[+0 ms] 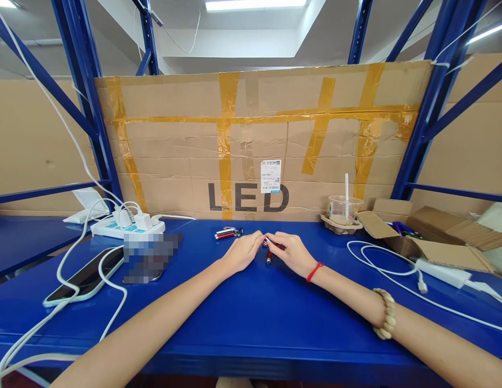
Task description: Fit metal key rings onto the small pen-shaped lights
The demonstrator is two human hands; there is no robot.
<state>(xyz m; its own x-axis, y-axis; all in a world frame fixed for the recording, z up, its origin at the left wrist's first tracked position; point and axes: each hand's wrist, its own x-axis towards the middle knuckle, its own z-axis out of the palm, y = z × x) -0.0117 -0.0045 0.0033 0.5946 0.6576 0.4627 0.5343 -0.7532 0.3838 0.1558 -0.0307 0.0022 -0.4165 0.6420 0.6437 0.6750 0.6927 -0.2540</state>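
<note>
A small red keychain flashlight (269,256), or a tube much like one, hangs below my fingers over the middle of the blue table. My right hand (295,253), with a red string at the wrist, pinches its top end. The fingertips of my left hand (243,251) are pressed together at the same spot, on the small metal fitting there. My fingers partly cover that fitting. Left of my hands, a silver and a red keychain flashlight (226,233) lie side by side with their clips on the table.
At left are a white power strip (109,229) with chargers and cables, and a phone (87,277). A plastic cup with a straw (344,209), an open cardboard box (448,253) and a white cable (380,269) are at right. A cardboard wall (178,161) closes the back.
</note>
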